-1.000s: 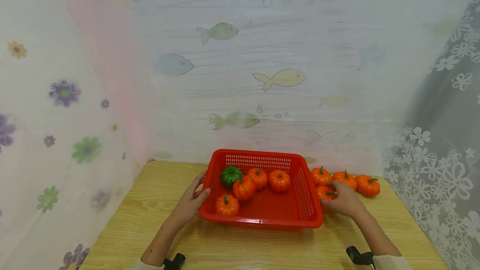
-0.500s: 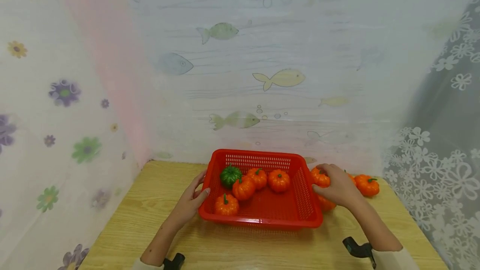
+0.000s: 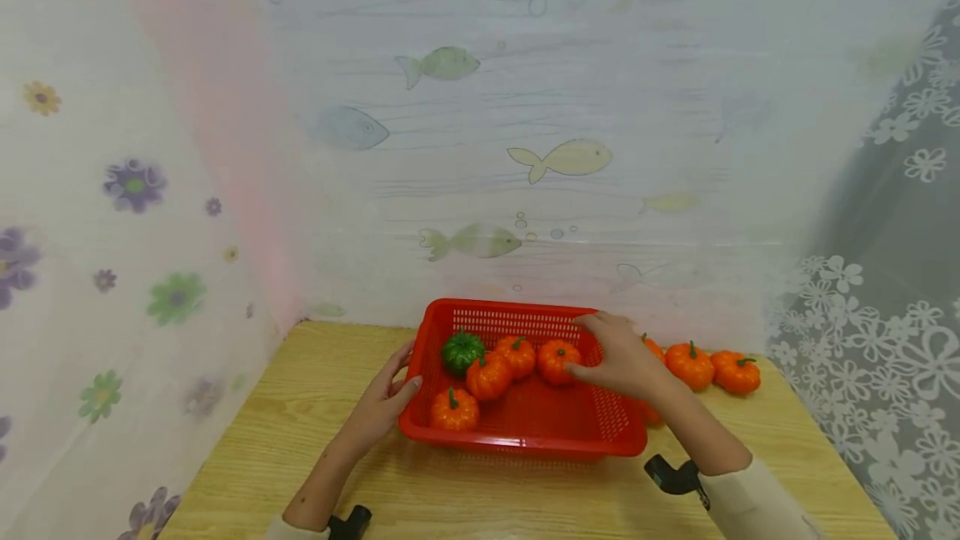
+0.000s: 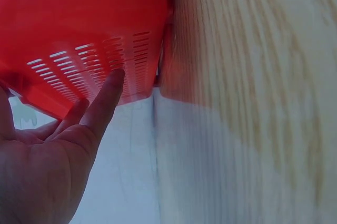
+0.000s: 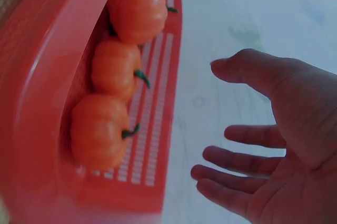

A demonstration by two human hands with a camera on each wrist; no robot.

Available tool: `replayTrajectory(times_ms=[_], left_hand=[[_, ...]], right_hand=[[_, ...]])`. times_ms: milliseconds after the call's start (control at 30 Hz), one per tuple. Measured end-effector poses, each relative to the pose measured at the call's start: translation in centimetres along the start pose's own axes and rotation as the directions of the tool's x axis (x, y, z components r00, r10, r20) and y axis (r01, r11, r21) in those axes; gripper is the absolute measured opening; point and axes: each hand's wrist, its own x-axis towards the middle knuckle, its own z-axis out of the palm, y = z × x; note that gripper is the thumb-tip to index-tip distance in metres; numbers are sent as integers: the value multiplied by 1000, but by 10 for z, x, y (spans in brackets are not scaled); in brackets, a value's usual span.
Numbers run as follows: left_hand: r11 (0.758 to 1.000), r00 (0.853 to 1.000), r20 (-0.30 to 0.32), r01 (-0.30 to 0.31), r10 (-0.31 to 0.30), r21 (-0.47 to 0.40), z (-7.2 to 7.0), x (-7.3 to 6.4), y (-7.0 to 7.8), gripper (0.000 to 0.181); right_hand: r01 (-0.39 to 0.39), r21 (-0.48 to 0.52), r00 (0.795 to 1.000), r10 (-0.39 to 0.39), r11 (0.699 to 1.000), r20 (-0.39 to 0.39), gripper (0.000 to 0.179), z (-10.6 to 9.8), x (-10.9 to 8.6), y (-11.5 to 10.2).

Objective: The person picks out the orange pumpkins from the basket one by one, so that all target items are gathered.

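A red plastic basket (image 3: 517, 444) with slotted walls stands on the table, holding a green toy pumpkin (image 3: 462, 353) and several orange toy pumpkins (image 3: 454, 410). At its left side is my left hand (image 3: 381, 407), thumb at the rim. The left wrist view shows that hand's index finger (image 4: 108, 100) stretched straight against the slotted outer wall. Over the basket's right end hangs my right hand (image 3: 618, 361), fingers spread and nothing in them. Its fingertips overlap the rightmost orange pumpkin (image 3: 555, 362) inside. In the right wrist view the palm is bare.
Right of the basket, more orange pumpkins (image 3: 690, 365) lie in a group along the back of the wooden table (image 3: 300, 407), some partly hidden by my right hand and forearm. Behind the table hangs a sheet (image 3: 480, 190) printed with fish.
My right hand has moved left from the loose pumpkins on the right, over the basket's rim, to above its right end. My left hand and the pumpkins have stayed in place.
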Motion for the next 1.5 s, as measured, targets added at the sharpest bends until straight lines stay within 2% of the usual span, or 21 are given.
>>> replayTrajectory(times_ms=[333, 500, 700, 1000, 1200, 1500], left_hand=[[1000, 1000, -22, 3, -3, 5, 7, -10, 2, 66], [1000, 1000, -27, -2, 2, 0, 11, -16, 2, 66], [1000, 999, -34, 2, -2, -11, 11, -15, 0, 67], [1000, 1000, -27, 1, -1, -20, 11, -14, -2, 66], [1000, 1000, -18, -8, 8, -19, 10, -14, -3, 67], [1000, 1000, -25, -4, 3, -9, 10, -13, -2, 66]], right_hand=[[102, 49, 990, -106, 994, 97, 67, 28, 23, -23], [131, 83, 980, -142, 988, 141, 63, 39, 31, -32], [133, 136, 961, -161, 982, 225, 65, 52, 43, -40], [109, 141, 936, -149, 984, 319, 71, 69, 53, -46], [142, 107, 920, -171, 984, 352, 71, 75, 59, -53], [122, 49, 922, -132, 991, 363, 70, 83, 61, -55]])
